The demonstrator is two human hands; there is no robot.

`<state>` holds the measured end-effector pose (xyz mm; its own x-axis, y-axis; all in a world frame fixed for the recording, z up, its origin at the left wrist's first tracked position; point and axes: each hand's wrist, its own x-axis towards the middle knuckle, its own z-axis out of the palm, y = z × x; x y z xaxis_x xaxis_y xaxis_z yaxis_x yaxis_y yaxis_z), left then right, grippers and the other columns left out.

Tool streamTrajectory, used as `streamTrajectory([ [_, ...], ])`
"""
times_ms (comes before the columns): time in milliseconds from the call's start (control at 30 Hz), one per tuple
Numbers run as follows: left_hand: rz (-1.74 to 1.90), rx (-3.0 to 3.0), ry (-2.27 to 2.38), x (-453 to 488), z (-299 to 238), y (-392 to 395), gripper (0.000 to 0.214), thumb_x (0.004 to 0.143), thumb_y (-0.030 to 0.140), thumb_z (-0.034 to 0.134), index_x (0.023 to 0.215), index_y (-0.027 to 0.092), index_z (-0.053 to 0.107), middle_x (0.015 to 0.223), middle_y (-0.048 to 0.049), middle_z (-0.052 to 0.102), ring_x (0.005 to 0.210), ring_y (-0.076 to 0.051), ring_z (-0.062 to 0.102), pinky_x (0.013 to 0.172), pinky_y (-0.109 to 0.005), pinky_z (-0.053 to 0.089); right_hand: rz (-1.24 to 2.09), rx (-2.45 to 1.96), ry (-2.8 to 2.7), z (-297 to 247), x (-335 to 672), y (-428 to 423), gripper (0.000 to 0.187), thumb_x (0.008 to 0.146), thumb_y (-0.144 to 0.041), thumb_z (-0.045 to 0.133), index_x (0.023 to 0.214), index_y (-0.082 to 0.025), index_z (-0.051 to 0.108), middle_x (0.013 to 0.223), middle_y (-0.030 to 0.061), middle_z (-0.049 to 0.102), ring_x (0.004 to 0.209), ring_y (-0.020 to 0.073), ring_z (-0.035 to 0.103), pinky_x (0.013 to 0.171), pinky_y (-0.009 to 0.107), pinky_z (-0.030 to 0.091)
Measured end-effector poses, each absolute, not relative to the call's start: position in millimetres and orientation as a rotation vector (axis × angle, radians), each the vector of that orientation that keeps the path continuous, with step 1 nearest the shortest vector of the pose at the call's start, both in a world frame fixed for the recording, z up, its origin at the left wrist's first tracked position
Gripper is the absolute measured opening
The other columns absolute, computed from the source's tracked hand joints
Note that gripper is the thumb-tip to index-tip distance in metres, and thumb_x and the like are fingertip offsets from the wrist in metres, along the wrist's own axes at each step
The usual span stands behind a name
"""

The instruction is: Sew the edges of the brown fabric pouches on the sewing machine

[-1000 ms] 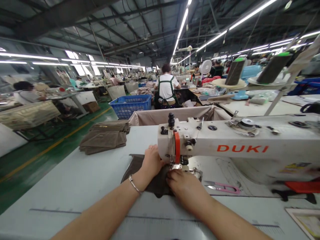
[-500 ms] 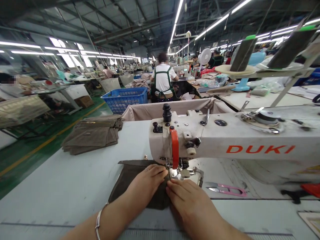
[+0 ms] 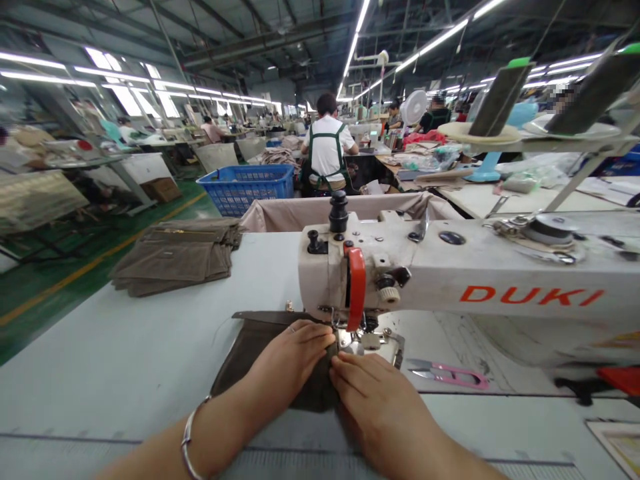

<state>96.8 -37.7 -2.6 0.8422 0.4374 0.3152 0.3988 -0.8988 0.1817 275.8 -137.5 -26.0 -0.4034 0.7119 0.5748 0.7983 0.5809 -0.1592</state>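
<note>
A dark brown fabric piece (image 3: pixel 250 350) lies on the table under the head of a white DUKI sewing machine (image 3: pixel 450 280). My left hand (image 3: pixel 290 363) rests flat on the fabric, fingers stretched toward the needle area. My right hand (image 3: pixel 373 400) lies beside it, fingers extended and pressing the fabric's edge just in front of the presser foot (image 3: pixel 357 340). The fingertips of both hands nearly meet.
Pink thread snips (image 3: pixel 447 375) lie right of the needle plate. A stack of brown fabric pieces (image 3: pixel 175 257) sits at the table's far left. A cloth bin (image 3: pixel 310 213) and a blue basket (image 3: pixel 247 189) are behind. A person in a green apron (image 3: pixel 326 150) sits ahead.
My left hand has come back from beside the machine head to lie flat on the fabric in front of the needle. More of the fabric shows at the left.
</note>
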Motion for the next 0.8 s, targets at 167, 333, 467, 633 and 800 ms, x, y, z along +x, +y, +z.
streamTrajectory([
  [167, 0.465, 2.897, 0.679, 96.8, 1.0, -32.0, 0.028, 0.094, 0.008, 0.053, 0.118, 0.017, 0.063, 0.121, -0.0048, 0.067, 0.117, -0.018, 0.058, 0.106, -0.031, 0.045, -0.185, -1.205, -2.213, -26.3, 275.0, -135.5, 0.027, 0.088, -0.012, 0.053, 0.111, -0.01, 0.067, 0.113, 0.0087, 0.07, 0.106, 0.023, 0.062, 0.092, 0.037, 0.051],
  [333, 0.424, 2.939, 0.674, 98.0, 1.7, -33.3, 0.028, 0.094, 0.009, 0.051, 0.117, 0.018, 0.064, 0.123, -0.0051, 0.065, 0.119, -0.018, 0.056, 0.107, -0.032, 0.045, -0.135, -1.179, -2.182, -30.3, 272.5, -131.6, 0.027, 0.088, -0.011, 0.054, 0.112, -0.011, 0.067, 0.111, 0.0084, 0.071, 0.105, 0.0228, 0.062, 0.093, 0.036, 0.049],
  [467, 0.41, 2.868, 0.669, 90.2, 5.2, -41.0, 0.031, 0.095, 0.018, 0.055, 0.126, 0.016, 0.058, 0.129, -0.0086, 0.061, 0.123, -0.021, 0.054, 0.108, -0.038, 0.045, 0.009, -1.189, -2.208, -14.6, 282.7, -135.7, 0.035, 0.089, -0.011, 0.052, 0.122, -0.019, 0.062, 0.119, 0.0036, 0.068, 0.112, 0.0192, 0.06, 0.098, 0.036, 0.046],
  [633, 0.336, 2.866, 0.585, 73.0, 6.2, -60.0, 0.068, 0.082, 0.048, 0.073, 0.136, 0.014, 0.05, 0.142, -0.0129, 0.05, 0.133, -0.03, 0.044, 0.109, -0.05, 0.043, 0.294, -1.415, -2.307, 23.2, 323.2, -152.9, 0.058, 0.072, -0.001, 0.051, 0.123, -0.027, 0.06, 0.126, 0.0036, 0.061, 0.118, 0.0251, 0.053, 0.101, 0.047, 0.045],
  [800, 0.546, 2.853, 0.495, 74.0, 0.4, -74.0, 0.03, 0.097, 0.016, 0.047, 0.124, 0.014, 0.059, 0.126, -0.0078, 0.064, 0.122, -0.02, 0.056, 0.109, -0.038, 0.046, 0.291, -1.643, -2.162, 11.1, 335.4, -134.1, 0.026, 0.078, -0.004, 0.064, 0.098, -0.021, 0.061, 0.1, 0.0054, 0.06, 0.095, 0.0234, 0.058, 0.083, 0.039, 0.052],
])
